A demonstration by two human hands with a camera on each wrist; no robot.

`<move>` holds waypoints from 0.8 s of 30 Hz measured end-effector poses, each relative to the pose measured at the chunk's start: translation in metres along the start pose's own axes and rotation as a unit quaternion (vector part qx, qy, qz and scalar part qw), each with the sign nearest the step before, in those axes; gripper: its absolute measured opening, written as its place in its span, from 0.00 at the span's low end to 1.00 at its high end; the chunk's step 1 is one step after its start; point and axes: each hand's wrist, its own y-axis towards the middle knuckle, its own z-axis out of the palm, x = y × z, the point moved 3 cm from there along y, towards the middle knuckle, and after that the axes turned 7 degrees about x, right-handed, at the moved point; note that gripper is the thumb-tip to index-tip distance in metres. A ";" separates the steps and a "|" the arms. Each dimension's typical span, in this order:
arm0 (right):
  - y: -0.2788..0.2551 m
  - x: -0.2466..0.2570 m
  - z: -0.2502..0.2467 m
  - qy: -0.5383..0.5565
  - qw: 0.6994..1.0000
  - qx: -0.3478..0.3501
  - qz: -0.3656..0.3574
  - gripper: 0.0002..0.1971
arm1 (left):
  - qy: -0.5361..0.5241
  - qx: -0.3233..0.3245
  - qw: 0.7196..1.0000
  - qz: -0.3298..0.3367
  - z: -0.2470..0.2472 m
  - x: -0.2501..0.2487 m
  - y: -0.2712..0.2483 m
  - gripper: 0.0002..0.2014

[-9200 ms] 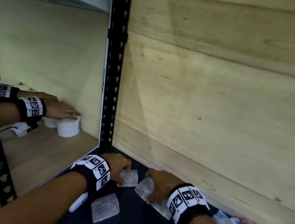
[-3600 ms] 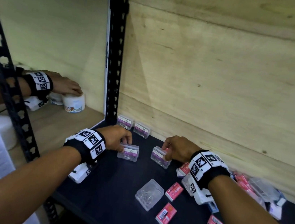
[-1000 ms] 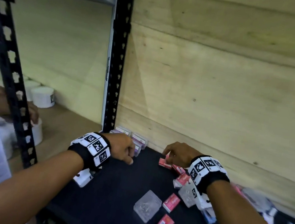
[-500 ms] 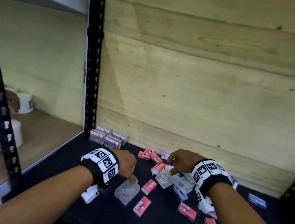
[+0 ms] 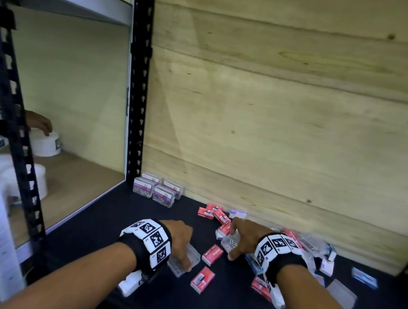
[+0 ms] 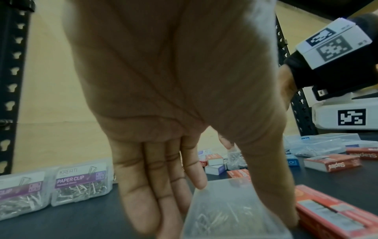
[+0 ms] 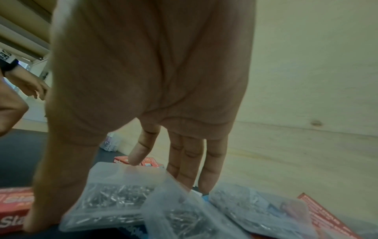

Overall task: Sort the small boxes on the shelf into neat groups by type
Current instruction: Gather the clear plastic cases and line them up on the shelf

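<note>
A dark shelf (image 5: pixel 202 308) backed by a plywood wall (image 5: pixel 291 140) is seen, and places are given from the black upright post (image 5: pixel 137 71) at its back left corner. Just beside the foot of that post, four purple-labelled paper clip boxes (image 5: pixel 157 189) are set in a tight block against the wall. Further along the wall from the post, a few red staple boxes (image 5: pixel 211 213) lie close together. The left hand (image 5: pixel 180 242) is lowered over a clear paper clip box (image 6: pixel 231 210) towards the front of the shelf; it is gripped between thumb and fingers at its sides. A red staple box (image 5: pixel 202 280) lies just beside it, on the side away from the post. Further from the post, the right hand (image 5: pixel 244 236) is spread over another clear box of clips (image 7: pixel 114 198), with the thumb at one edge and fingertips at the far edge, so it is grasped. Around it, more clear, red and blue boxes are heaped untidily.
</note>
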 end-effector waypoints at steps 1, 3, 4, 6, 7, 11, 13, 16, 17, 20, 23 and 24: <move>0.001 0.000 0.000 0.002 1.000 -0.001 0.001 0.32 | 0.002 -0.001 1.000 0.005 0.000 0.001 -0.001 0.33; 0.002 0.001 -0.002 0.007 1.000 0.002 0.004 0.32 | 0.002 -0.001 1.000 0.014 -0.001 0.005 -0.001 0.29; 0.002 0.001 -0.004 0.007 1.000 0.004 0.002 0.32 | -0.003 -0.002 1.000 0.019 -0.001 0.008 0.000 0.27; 0.000 0.003 -0.009 0.008 1.000 -0.002 -0.003 0.30 | -0.017 -0.006 0.999 0.027 -0.002 0.017 0.000 0.25; 0.000 0.004 -0.012 0.013 1.000 -0.006 -0.007 0.29 | -0.027 -0.009 0.999 0.030 -0.003 0.022 0.000 0.24; 0.003 0.016 -0.023 0.037 0.999 -0.002 -0.023 0.22 | -0.079 -0.003 0.996 0.036 -0.008 0.044 -0.001 0.20; 0.005 0.026 -0.027 0.043 0.999 0.003 -0.033 0.22 | -0.097 0.004 0.995 0.036 -0.011 0.055 -0.002 0.18; 0.011 0.040 -0.029 0.029 0.999 0.008 -0.038 0.25 | -0.108 0.009 0.994 0.031 -0.012 0.071 -0.002 0.16; 0.014 0.045 -0.028 0.022 0.999 0.011 -0.041 0.25 | -0.114 0.007 0.993 0.028 -0.011 0.077 -0.001 0.16; 0.022 0.053 -0.023 0.004 0.999 0.019 -0.044 0.25 | -0.144 0.008 0.989 0.031 -0.010 0.090 0.002 0.14; 0.030 0.060 -0.017 0.001 0.999 0.024 -0.047 0.39 | -0.174 0.005 0.984 0.039 -0.006 0.099 0.007 0.13; 0.033 0.062 -0.016 -0.004 0.998 0.025 -0.051 0.40 | -0.183 0.002 0.982 0.040 -0.004 0.102 0.009 0.13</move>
